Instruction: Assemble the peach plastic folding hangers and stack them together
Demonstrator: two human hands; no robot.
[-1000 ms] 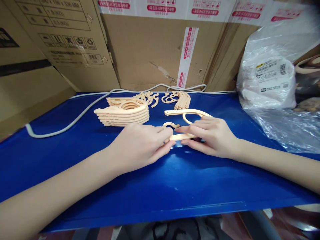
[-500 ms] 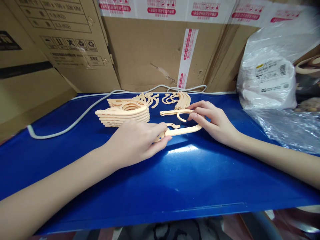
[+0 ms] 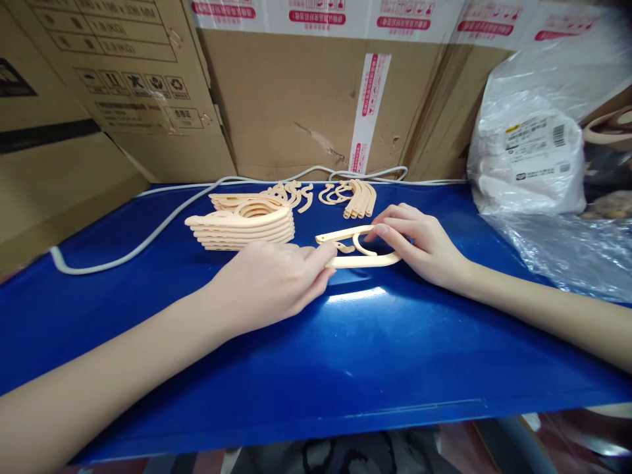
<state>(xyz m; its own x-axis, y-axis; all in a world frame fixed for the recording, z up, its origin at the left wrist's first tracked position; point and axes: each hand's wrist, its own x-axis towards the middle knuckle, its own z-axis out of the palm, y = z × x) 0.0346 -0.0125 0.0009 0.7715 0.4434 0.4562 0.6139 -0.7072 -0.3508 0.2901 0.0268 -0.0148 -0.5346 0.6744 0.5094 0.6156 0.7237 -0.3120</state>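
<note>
A peach plastic folding hanger (image 3: 363, 260) lies on the blue mat (image 3: 316, 355) between my hands, its arms folded together with the hook inside. My left hand (image 3: 269, 283) pinches its left end with closed fingers. My right hand (image 3: 419, 243) presses its fingertips on the upper arm and right end. A stack of folded peach hangers (image 3: 241, 227) sits just behind my left hand. Loose hanger arms (image 3: 360, 197) and small hooks (image 3: 296, 194) lie further back.
Cardboard boxes (image 3: 296, 92) wall off the back and left. A white cable (image 3: 148, 237) runs along the mat's rear edge. A plastic bag with a labelled white parcel (image 3: 533, 158) sits at the right, its film spilling onto the mat.
The hanger's two arms were spread apart a second ago; now they are closed together. My right hand moved back and up to the upper arm, and my left hand stayed at the left end.
</note>
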